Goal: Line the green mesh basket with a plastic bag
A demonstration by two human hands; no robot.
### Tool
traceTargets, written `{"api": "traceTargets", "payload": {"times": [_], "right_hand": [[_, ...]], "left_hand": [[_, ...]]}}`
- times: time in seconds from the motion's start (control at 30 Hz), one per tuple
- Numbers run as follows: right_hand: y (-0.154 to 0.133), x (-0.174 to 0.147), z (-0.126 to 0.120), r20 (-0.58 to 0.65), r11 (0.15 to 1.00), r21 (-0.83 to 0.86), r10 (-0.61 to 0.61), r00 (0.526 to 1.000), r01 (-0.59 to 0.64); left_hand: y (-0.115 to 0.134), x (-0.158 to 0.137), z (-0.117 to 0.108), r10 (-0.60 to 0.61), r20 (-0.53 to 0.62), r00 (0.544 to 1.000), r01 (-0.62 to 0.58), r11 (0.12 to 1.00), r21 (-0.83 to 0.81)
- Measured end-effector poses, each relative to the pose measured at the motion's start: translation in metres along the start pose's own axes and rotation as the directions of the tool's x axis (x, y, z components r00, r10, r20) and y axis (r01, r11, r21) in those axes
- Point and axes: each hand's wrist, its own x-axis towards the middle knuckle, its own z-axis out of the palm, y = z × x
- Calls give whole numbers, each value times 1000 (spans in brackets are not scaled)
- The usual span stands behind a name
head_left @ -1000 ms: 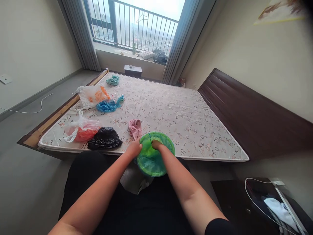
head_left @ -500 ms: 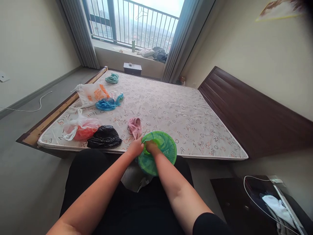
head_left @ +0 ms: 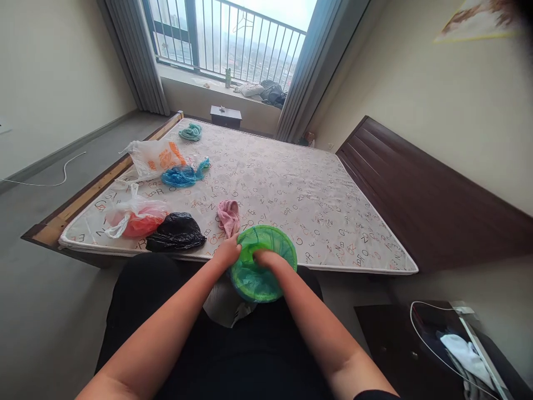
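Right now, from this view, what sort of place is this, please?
It looks like a bedroom, probably on a high floor: there is a large mattress printed with letters, a dark headboard, and a railed window with a hazy view downward.

Forearms [head_left: 166, 316] angled inward; left hand [head_left: 228, 251] curled in grip, right hand [head_left: 266, 259] close beside, blurred.

Rocking basically all black tbh, just a dark top [head_left: 250, 369] with a short right sleeve [head_left: 377, 395], matching black pants [head_left: 144, 286], bare forearms [head_left: 170, 312] and bare hands [head_left: 228, 251].
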Motion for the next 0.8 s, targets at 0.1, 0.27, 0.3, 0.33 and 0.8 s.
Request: {"api": "traceTargets", "payload": {"times": [0.1,0.27,0.3,0.33,0.8], "right_hand": [[-2,-27,-14,-8,997,-66,-27,1000,27],[29,-77,-21,-428,960,-226,55,902,-166],[38,-82,-19,-451,957,-194,107,886,-215],[46,-84,-15,-456,957,-138,166,874,-254],[77,-69,2,-413,905,415,276,868,-91]], "left_hand": [[-9,4,-1,-76,-41,996,73,995,-68],[-20,8,1,-158,-60,986,149,979,-139],[-20,8,3,-156,-56,986,146,979,-143],[-20,8,6,-152,-50,987,143,979,-144],[-18,14,11,-141,-81,987,125,977,-174]]}}
